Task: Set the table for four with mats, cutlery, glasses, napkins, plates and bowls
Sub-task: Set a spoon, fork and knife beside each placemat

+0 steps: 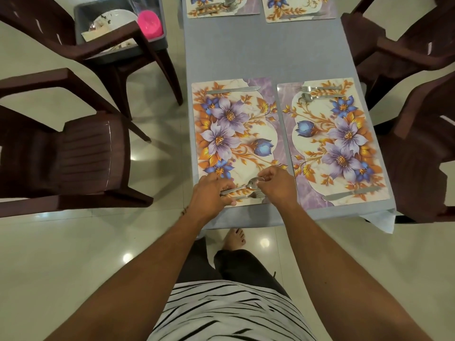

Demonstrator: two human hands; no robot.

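- The left hand (211, 193) lies on the near edge of the near-left mat (234, 141), fingers curled over the handles of a spoon (248, 184) and a fork (251, 195), at about 6 o'clock on that mat.
- The right hand (275, 184) pinches the spoon's bowl end between thumb and fingertips; the fork lies just beside the spoon, nearer the table edge.
- A knife (234, 90) lies along the same mat's far edge, at 12 o'clock.
- The near-right mat (332, 141) carries a second fork (317, 88) and second spoon (317, 96) at 12 o'clock and a second knife (352, 194) at 5 o'clock.
- Two more mats with cutlery sit at the table's (263, 50) far end.
- A grey tub (118, 28) holding plates and a pink bowl (149, 22) rests on a brown chair (73, 43) at 10 o'clock.
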